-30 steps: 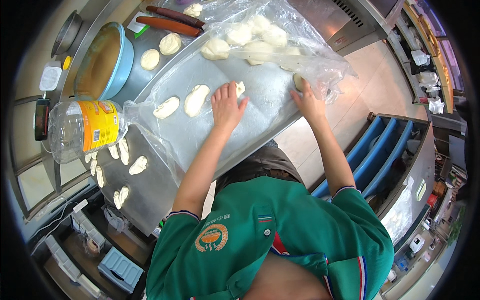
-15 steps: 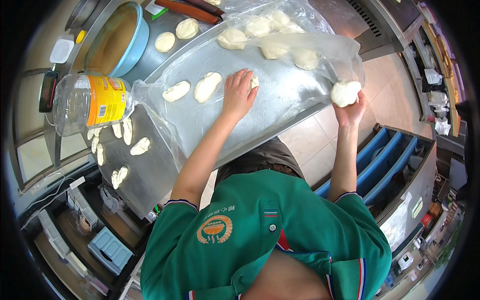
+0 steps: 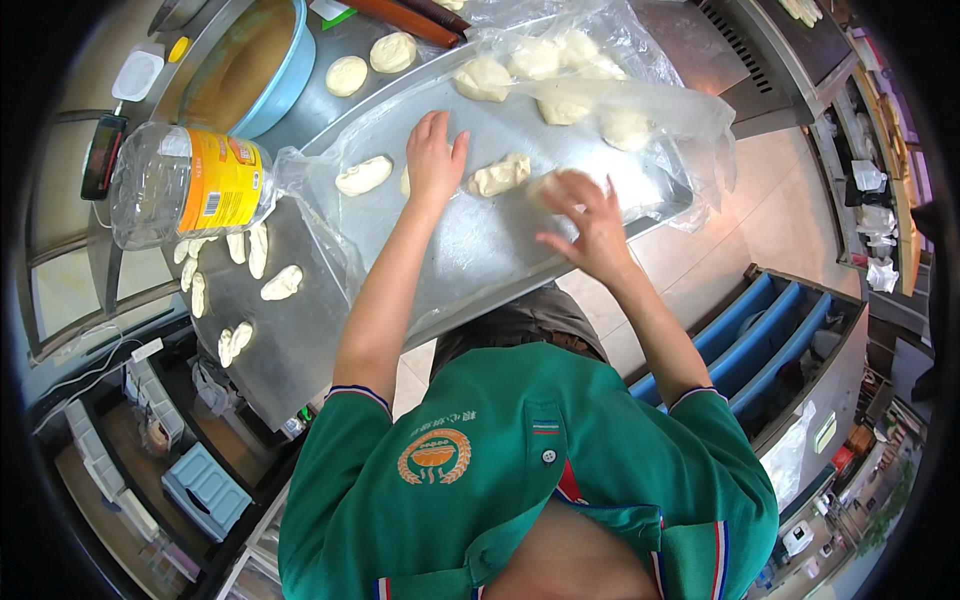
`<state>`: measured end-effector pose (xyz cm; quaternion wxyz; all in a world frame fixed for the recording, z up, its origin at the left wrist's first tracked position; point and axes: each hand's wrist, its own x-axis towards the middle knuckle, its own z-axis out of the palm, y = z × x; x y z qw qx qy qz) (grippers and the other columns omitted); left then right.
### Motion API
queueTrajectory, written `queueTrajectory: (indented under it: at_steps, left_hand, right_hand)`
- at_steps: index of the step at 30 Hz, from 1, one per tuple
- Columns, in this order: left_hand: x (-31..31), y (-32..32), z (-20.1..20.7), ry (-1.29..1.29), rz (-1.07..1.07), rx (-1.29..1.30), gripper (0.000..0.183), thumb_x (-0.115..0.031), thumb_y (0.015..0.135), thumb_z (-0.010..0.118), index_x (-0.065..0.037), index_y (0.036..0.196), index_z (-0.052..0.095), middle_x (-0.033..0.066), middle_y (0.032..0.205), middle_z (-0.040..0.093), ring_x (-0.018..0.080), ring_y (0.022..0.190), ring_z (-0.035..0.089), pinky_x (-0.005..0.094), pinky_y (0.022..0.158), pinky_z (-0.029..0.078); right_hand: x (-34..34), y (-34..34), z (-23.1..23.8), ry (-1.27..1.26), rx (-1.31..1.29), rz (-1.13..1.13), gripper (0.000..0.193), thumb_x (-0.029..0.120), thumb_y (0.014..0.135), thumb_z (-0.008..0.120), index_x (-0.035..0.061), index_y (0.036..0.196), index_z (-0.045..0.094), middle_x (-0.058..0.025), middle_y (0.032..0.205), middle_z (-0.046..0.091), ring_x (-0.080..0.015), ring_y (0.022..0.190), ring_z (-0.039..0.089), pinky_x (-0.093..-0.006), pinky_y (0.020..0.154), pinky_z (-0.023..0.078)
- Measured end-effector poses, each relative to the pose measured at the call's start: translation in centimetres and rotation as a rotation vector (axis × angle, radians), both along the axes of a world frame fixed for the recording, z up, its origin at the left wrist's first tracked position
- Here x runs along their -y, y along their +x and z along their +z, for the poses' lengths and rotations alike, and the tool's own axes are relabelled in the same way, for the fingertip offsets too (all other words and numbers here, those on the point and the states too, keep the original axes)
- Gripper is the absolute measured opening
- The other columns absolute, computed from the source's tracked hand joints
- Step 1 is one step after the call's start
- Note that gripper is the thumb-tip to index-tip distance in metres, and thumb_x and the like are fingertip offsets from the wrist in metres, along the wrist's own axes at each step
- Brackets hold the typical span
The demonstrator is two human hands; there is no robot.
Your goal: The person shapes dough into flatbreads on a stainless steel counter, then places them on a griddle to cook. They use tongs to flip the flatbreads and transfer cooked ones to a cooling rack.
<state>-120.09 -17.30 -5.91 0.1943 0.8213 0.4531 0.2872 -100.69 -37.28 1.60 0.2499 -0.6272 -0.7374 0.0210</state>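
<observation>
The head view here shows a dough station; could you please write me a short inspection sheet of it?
Surface: steel counter, with a metal tray jutting over its edge.
Job's things: shaped dough pieces on the tray; more under a clear plastic sheet.
Clutter: plastic oil bottle lying on its side, blue bowl, dough strips, rolling pin.
Grippers: left hand flat on the tray; right hand blurred above it, fingers spread.
Cables: white cable on the left shelf.
Surroundings: tiled floor, blue crates.
</observation>
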Motion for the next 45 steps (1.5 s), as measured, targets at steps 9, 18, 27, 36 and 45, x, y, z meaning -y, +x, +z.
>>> queueTrajectory:
  at_steps: [9,18,27,36,45]
  left_hand:
    - [-6.6,10.2,-0.9,-0.409,0.620,-0.014,0.046,-0.034,0.079,0.079,-0.001,0.107,0.064,0.0144,0.115,0.060,0.0293,0.106,0.058,0.0438,0.092,0.048]
    - [-3.1,6.0,-1.5,-0.858,0.259,1.223,0.022,-0.008,0.082,0.073,-0.004,0.097,0.058,0.0056,0.097,0.062,0.0132,0.085,0.059,0.0280,0.073,0.048]
    - [-2.1,8.4,0.3,0.286,0.082,-0.172,0.047,-0.021,0.082,0.072,-0.002,0.122,0.059,0.0189,0.131,0.053,0.0339,0.127,0.047,0.0448,0.108,0.036]
    - [-0.5,17.4,-2.0,0.023,-0.261,0.125,0.027,-0.022,0.096,0.060,-0.010,0.120,0.060,0.0093,0.111,0.063,0.0250,0.106,0.059,0.0404,0.094,0.047]
    - [-0.4,12.8,0.9,0.126,-0.262,0.059,0.052,-0.033,0.091,0.067,-0.003,0.130,0.052,0.0147,0.124,0.060,0.0303,0.118,0.054,0.0452,0.102,0.041]
  right_hand:
    - [-5.1,6.3,5.6,0.209,0.363,-0.550,0.053,0.027,0.077,0.078,0.0135,0.126,0.062,-0.0105,0.132,0.055,-0.0295,0.121,0.052,-0.0533,0.112,0.030]
    - [-4.3,19.4,5.4,0.428,-0.359,-0.824,0.015,0.014,0.092,0.068,-0.0014,0.093,0.070,-0.0048,0.073,0.066,-0.0103,0.064,0.057,-0.0256,0.061,0.047]
    - [-4.2,20.1,4.9,0.572,-0.500,-0.757,0.016,0.014,0.092,0.070,-0.0024,0.092,0.070,0.0019,0.073,0.063,-0.0042,0.066,0.053,-0.0192,0.061,0.043]
    - [-4.2,15.6,8.6,0.415,-0.156,-0.694,0.018,0.014,0.089,0.068,0.0052,0.105,0.069,-0.0071,0.104,0.067,-0.0180,0.098,0.062,-0.0386,0.092,0.044]
    - [-1.9,12.7,7.6,0.404,0.119,-0.760,0.071,0.040,0.082,0.076,0.0110,0.140,0.048,-0.0125,0.133,0.056,-0.0317,0.122,0.054,-0.0513,0.108,0.031]
